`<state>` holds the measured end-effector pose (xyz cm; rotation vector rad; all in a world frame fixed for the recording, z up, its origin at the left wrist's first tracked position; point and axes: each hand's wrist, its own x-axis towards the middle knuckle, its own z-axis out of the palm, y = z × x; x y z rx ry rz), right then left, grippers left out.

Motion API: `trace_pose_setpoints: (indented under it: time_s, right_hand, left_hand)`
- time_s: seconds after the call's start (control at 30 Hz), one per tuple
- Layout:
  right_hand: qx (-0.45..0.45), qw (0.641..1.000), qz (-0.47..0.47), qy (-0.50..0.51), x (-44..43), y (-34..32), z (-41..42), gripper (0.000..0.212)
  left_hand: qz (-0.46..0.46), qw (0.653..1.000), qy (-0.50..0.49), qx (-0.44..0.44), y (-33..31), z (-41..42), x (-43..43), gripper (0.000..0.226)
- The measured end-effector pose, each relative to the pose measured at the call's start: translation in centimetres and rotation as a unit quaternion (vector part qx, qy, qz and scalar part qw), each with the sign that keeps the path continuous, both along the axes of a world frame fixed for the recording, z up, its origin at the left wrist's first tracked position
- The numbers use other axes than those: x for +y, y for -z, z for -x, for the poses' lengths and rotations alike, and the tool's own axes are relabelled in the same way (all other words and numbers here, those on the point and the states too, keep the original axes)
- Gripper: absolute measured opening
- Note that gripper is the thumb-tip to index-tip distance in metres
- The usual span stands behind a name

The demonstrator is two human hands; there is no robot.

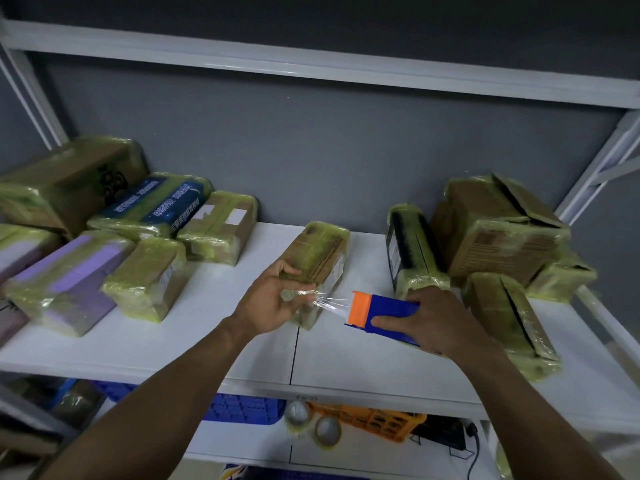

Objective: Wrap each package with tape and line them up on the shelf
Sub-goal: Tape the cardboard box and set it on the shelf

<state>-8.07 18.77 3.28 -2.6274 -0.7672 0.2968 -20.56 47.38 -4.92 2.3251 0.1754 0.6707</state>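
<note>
I'm looking down on a white shelf made of two boards, with a dark seam running front to back near the middle. Behind it is a flat grey wall, and a white upper shelf rail crosses above. A white upright slants up at the right end.

The package in work lies mid-shelf, just right of the seam, already cloudy with yellowish tape. My left hand clasps its near end, thumb on top. My right hand grips the blue tape dispenser just beside it, orange head toward the package. A clear strip of tape stretches between the two.

Wrapped packages crowd both ends — the left group runs from the back corner to the front edge, and the right group is stacked loosely against the wall.

On the lower shelf sit two tape rolls, between a blue crate and an orange basket.
</note>
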Motion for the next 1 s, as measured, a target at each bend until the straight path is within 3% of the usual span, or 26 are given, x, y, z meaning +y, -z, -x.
trace_pose_setpoints:
  time_s: [0.13,0.23,0.47,0.6,0.77,0.9,1.0]
  right_hand:
    - [-0.028,0.999,0.038,0.006,0.6,0.7,-0.4,0.066]
    - [-0.023,0.999,0.044,0.015,1.4,1.8,-0.4,0.069]
    - [-0.033,0.997,0.075,0.010,3.5,3.4,-1.4,0.075]
    - [-0.033,0.995,0.097,-0.001,5.3,3.9,-1.8,0.076]
    - [-0.031,0.994,0.101,-0.009,6.7,4.3,-2.3,0.075]
    - [-0.057,0.992,0.109,-0.013,7.4,4.7,-2.3,0.077]
    - [-0.065,0.992,0.109,-0.010,8.0,5.5,-2.0,0.076]
  left_hand:
    - [0.017,1.000,-0.015,0.002,0.2,-0.4,-0.4,0.038]
    - [0.056,0.996,-0.067,-0.009,0.4,-0.7,-1.1,0.061]
    - [0.043,0.994,-0.101,-0.019,1.3,-1.7,-1.4,0.055]
    - [-0.008,0.992,-0.122,-0.015,1.0,-2.0,-1.8,0.085]
    - [-0.011,0.988,-0.153,0.030,1.5,-2.1,-2.2,0.081]
    - [0.031,0.988,-0.149,0.025,1.5,-1.9,-2.3,0.093]
    - [0.025,0.987,-0.159,0.009,1.7,-1.9,-2.0,0.084]
